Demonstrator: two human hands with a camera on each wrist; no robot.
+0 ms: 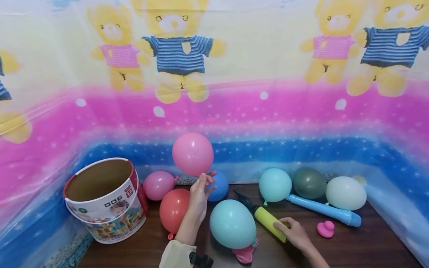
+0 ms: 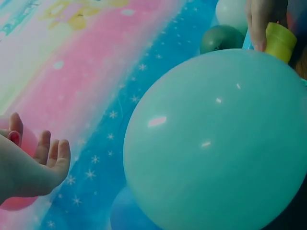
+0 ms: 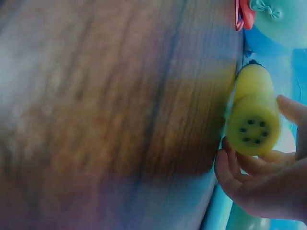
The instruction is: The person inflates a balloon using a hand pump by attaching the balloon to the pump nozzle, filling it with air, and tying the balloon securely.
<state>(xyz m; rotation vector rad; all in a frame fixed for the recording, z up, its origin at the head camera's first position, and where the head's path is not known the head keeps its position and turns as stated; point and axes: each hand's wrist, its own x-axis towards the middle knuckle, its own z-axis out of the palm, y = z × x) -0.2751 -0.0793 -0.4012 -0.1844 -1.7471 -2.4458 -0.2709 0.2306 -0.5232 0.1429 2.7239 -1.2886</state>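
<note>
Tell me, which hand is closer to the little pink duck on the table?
The right hand. It grips the yellow pump just to the left of the pink duck. The left hand is much farther left, holding up the pink balloon.

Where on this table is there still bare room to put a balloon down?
Bare wood shows along the front edge, between the toy bucket and the left hand's sleeve, and at front right, below the blue pump and pink duck. The back, from the small pink balloon to the white balloon, is crowded.
</note>
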